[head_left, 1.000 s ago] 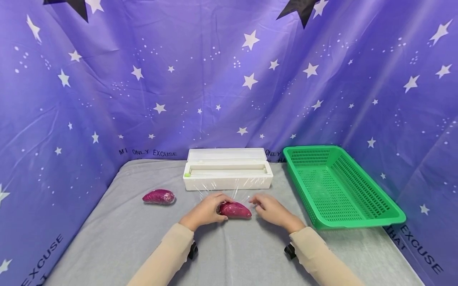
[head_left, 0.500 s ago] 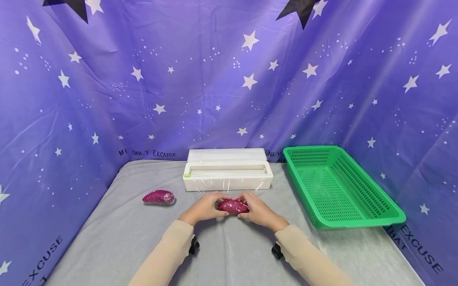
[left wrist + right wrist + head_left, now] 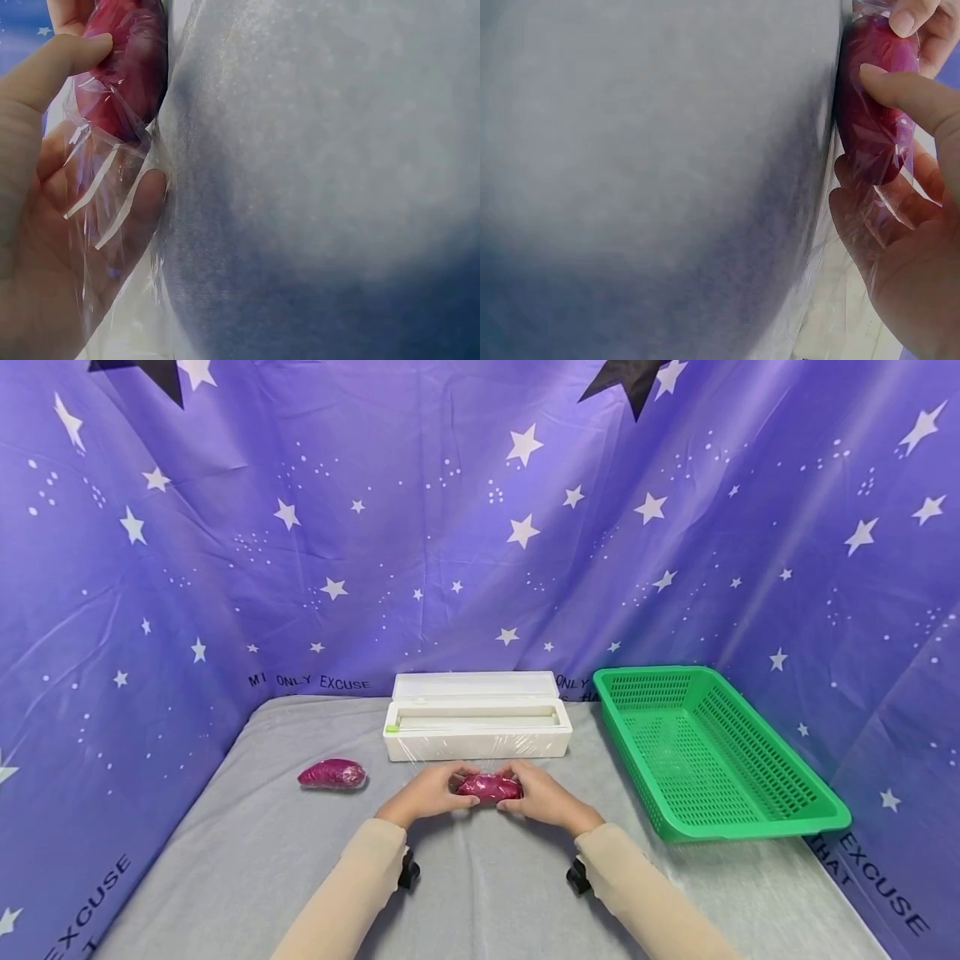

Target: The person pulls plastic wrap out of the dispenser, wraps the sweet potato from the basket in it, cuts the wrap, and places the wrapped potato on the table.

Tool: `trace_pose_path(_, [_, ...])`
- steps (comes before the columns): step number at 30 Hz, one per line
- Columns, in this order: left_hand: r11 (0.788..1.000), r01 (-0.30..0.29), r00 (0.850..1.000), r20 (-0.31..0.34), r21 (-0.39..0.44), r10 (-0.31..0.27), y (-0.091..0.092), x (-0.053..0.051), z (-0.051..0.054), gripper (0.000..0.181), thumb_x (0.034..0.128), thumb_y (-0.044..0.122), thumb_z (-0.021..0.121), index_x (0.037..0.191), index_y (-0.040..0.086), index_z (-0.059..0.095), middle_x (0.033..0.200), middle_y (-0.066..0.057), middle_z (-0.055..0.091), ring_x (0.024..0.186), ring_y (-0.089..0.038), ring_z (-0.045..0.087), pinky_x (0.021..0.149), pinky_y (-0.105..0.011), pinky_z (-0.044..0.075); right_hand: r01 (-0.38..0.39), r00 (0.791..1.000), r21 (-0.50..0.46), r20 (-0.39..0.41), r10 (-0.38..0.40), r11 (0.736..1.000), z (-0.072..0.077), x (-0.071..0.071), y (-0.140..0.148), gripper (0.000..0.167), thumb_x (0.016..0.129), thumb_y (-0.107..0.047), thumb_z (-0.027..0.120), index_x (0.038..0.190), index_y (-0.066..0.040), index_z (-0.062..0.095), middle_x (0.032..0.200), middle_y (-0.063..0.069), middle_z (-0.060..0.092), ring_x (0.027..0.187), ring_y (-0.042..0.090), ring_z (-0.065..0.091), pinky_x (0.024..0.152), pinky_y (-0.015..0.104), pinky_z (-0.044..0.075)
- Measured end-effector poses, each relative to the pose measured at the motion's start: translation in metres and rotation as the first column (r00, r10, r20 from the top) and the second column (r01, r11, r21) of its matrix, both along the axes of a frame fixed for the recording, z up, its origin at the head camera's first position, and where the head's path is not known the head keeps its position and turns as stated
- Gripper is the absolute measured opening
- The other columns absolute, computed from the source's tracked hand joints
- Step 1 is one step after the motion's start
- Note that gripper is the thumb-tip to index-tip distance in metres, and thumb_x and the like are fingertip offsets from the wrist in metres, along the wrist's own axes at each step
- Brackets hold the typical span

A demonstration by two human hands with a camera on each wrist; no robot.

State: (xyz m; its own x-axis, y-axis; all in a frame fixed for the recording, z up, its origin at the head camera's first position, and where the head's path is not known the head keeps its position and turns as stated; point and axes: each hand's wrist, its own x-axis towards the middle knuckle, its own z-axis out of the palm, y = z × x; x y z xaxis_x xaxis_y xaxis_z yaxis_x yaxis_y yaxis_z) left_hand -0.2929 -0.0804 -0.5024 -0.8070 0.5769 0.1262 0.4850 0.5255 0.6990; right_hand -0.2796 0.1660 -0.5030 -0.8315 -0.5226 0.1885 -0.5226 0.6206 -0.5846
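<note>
A purple-red sweet potato (image 3: 489,787) lies between my hands in front of the box, with clear cling film around it. My left hand (image 3: 433,792) grips its left end, thumb on the near side. At the other end, my right hand (image 3: 542,793) holds it, the thumb (image 3: 900,86) pressing on the film. Loose film (image 3: 97,195) hangs past the sweet potato's end over the left fingers. The film stretches back to the white cling film box (image 3: 477,745), whose lid stands up. Fingers behind the sweet potato are partly hidden in the head view.
A second sweet potato (image 3: 332,774), wrapped in film, rests on the grey cloth (image 3: 247,860) to the left. At the right stands a green plastic basket (image 3: 652,777). A purple star-patterned curtain (image 3: 420,527) surrounds the table.
My right hand has come in from the right and taken hold of the sweet potato's right end. The sweet potato has turned over in the film and shifted slightly toward the box.
</note>
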Motion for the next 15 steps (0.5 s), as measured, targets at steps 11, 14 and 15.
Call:
trace_pose_path(11, [0.999,-0.042,0.996,0.083,0.022,0.04,-0.002,-0.005,0.0,0.051,0.0885,0.035,0.076,0.133,0.011,0.064,0.119,-0.01,0.069,0.104,-0.022,0.064,0.092,-0.043,0.051,-0.018,0.997,0.027,0.078,0.015,0.999,0.006,-0.013,0.004,0.043,0.083,-0.017,0.081,0.119,-0.003,0.063,0.109,0.005,0.065,0.094,0.016,0.06,0.085,0.038,0.051])
trace_pose_path(14, [0.999,-0.051,0.995,0.084,0.018,0.049,-0.002,-0.007,0.0,0.053,0.0886,0.037,0.075,0.134,0.011,0.064,0.121,-0.011,0.068,0.104,-0.023,0.063,0.091,-0.044,0.051,-0.032,0.994,0.023,0.104,0.03,0.999,0.009,-0.016,0.005,0.042,0.083,-0.017,0.081,0.119,-0.004,0.064,0.109,0.007,0.066,0.091,0.016,0.061,0.081,0.035,0.052])
trace_pose_path(15, [0.999,-0.051,0.996,0.079,0.012,0.05,-0.002,-0.007,0.0,0.054,0.089,0.038,0.074,0.134,0.011,0.064,0.121,-0.012,0.068,0.104,-0.023,0.063,0.09,-0.045,0.051,-0.036,0.994,0.022,0.107,0.033,0.999,0.01,-0.017,0.006,0.042,0.083,-0.017,0.081,0.119,-0.005,0.064,0.109,0.007,0.067,0.09,0.016,0.061,0.08,0.035,0.052])
